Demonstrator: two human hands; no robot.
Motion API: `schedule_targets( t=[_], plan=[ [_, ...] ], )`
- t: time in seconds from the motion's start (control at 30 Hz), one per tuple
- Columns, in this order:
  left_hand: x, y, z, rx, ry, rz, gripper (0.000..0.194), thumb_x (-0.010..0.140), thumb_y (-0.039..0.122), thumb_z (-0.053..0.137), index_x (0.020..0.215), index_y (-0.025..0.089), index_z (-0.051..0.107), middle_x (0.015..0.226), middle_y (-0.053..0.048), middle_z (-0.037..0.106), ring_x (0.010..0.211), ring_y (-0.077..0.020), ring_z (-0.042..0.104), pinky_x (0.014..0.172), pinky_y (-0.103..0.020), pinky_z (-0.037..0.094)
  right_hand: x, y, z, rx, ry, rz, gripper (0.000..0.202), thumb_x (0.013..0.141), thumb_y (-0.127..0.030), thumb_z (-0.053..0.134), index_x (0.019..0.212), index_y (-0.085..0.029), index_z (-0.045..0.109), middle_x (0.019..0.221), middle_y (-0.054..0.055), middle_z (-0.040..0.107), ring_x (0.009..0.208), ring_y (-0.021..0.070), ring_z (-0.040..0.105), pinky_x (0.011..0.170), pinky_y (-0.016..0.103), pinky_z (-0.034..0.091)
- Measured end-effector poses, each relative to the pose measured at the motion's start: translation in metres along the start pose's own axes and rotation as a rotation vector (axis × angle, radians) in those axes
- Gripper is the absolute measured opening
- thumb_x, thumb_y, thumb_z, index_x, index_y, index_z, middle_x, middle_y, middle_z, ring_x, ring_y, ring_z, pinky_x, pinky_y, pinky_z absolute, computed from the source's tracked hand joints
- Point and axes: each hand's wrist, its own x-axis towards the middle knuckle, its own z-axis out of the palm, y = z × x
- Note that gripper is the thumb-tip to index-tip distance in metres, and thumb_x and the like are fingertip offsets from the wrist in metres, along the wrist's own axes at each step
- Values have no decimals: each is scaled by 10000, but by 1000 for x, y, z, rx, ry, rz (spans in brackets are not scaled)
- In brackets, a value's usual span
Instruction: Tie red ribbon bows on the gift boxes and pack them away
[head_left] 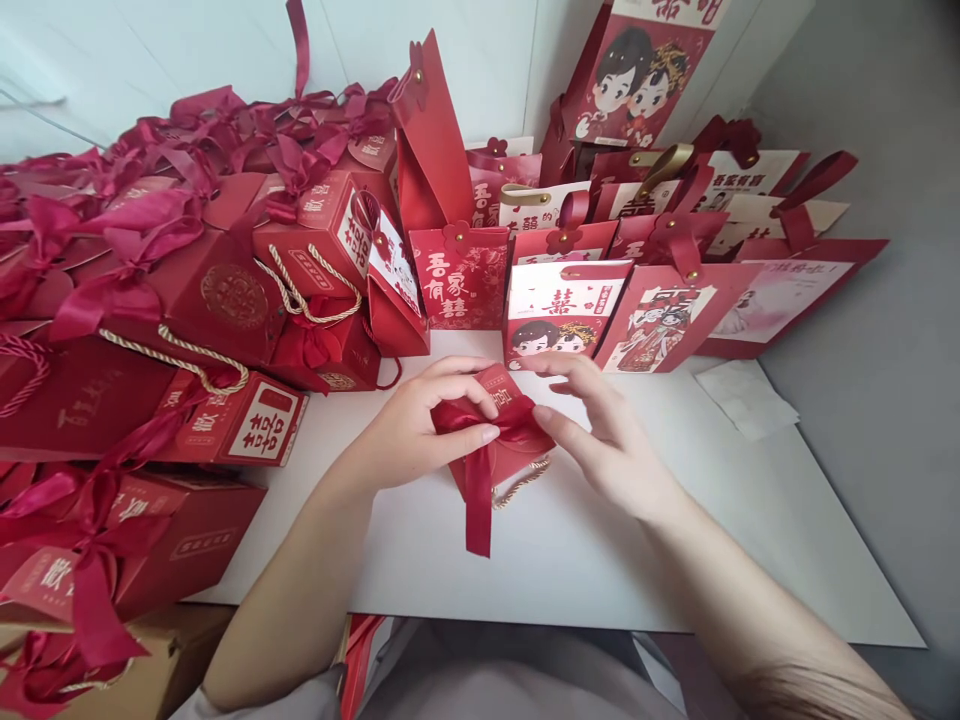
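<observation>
A small red gift box (523, 453) with gold lettering and a twisted cord handle (525, 483) sits on the white table in front of me. A dark red satin ribbon (478, 500) is tied in a bow on its top, one tail hanging down the near side. My left hand (427, 415) has the bow's left loop between thumb and index finger. At the right side of the bow, my right hand (600, 430) touches the ribbon with a fingertip. Its other fingers are curved and spread above the box's far right corner.
Many ribboned red gift boxes (202, 290) are stacked on the left. Red and white paper gift bags (559, 310) stand in rows along the back. A white paper piece (748, 398) lies at the right, near the grey wall (885, 400). A cardboard box (184, 650) is at lower left.
</observation>
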Motion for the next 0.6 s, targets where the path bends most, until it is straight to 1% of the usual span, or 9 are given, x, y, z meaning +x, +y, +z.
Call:
schedule_targets(
  t=[0.07, 0.13, 0.2, 0.23, 0.3, 0.37, 0.47, 0.6],
  plan=[
    [0, -1, 0, -15, -4, -5, 87, 877, 287, 712, 942, 231, 724, 1422, -48, 586, 1331, -224, 573, 1138, -324, 441, 3, 5, 3, 90, -122, 45, 318, 951, -198, 566, 1247, -296, 628, 1413, 65, 574, 1356, 251, 512, 1153, 488, 388],
    [0, -2, 1, -21, 6, -7, 88, 875, 292, 718, 941, 237, 736, 1423, -45, 589, 1348, -227, 562, 1166, -339, 416, 4, 5, 4, 136, -162, 65, 229, 928, -167, 561, 1094, -275, 676, 1416, 62, 566, 1365, 252, 508, 1164, 481, 380],
    [-1, -1, 1, -27, 29, -14, 90, 886, 317, 709, 925, 246, 749, 1414, -41, 596, 1358, -230, 554, 1171, -353, 408, 3, 5, 6, 160, -121, 81, 151, 927, -167, 565, 966, -260, 678, 1395, 56, 575, 1344, 251, 523, 1132, 461, 417],
    [-1, 0, 2, -29, 40, -18, 97, 890, 331, 706, 912, 250, 755, 1408, -39, 600, 1362, -233, 550, 1168, -359, 410, 2, 4, 7, 185, -96, 91, 129, 940, -185, 566, 947, -261, 670, 1386, 53, 578, 1332, 250, 533, 1102, 450, 446],
    [-1, 1, 3, -31, 55, -25, 104, 889, 340, 706, 887, 253, 764, 1401, -39, 605, 1365, -241, 547, 1160, -369, 414, 1, 5, 9, 245, -66, 102, 100, 974, -241, 562, 969, -271, 658, 1362, 48, 590, 1312, 249, 553, 1048, 437, 489],
    [-1, 3, 5, -27, 61, -29, 87, 875, 320, 714, 869, 247, 760, 1393, -43, 609, 1348, -244, 561, 1147, -375, 422, 0, 7, 12, 263, -47, 97, 104, 999, -282, 550, 1045, -285, 643, 1323, 47, 612, 1266, 243, 590, 1031, 442, 500],
    [0, 5, 9, -24, 99, -33, 57, 851, 277, 725, 852, 221, 714, 1354, -56, 628, 1283, -235, 606, 1117, -376, 442, -1, 9, 16, 139, 36, 44, 127, 994, -245, 556, 1091, -274, 632, 1198, 48, 662, 1139, 225, 646, 1015, 445, 507],
    [1, 6, 13, -5, 139, -30, 81, 849, 260, 718, 812, 208, 668, 1310, -51, 644, 1207, -209, 640, 1080, -352, 462, -2, 9, 17, -113, 159, -116, 107, 946, -162, 593, 1010, -237, 635, 1029, 44, 685, 990, 206, 665, 891, 384, 553]
  ],
)
